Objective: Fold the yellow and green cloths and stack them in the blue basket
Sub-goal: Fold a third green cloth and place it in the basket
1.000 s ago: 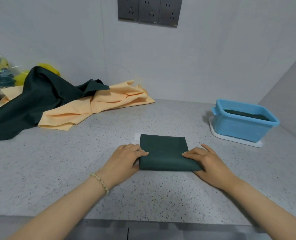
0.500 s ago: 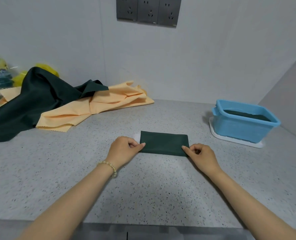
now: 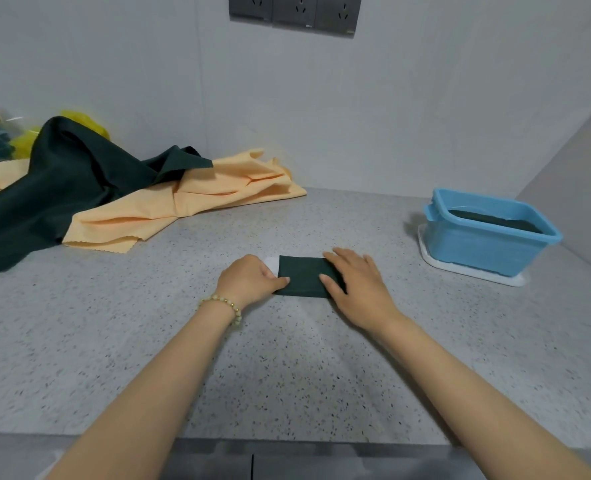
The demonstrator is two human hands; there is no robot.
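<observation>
Green cloth (image 3: pixel 301 271) lies folded into a small flat rectangle.

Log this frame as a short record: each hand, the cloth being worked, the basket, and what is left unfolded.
left hand: pinches the left edge of the folded green cloth
right hand: flat, pressing that cloth's right end
blue basket: holds a dark green cloth, stands on a white tray
unfolded: loose green cloth and yellow cloth, heaped at back left of the counter
</observation>
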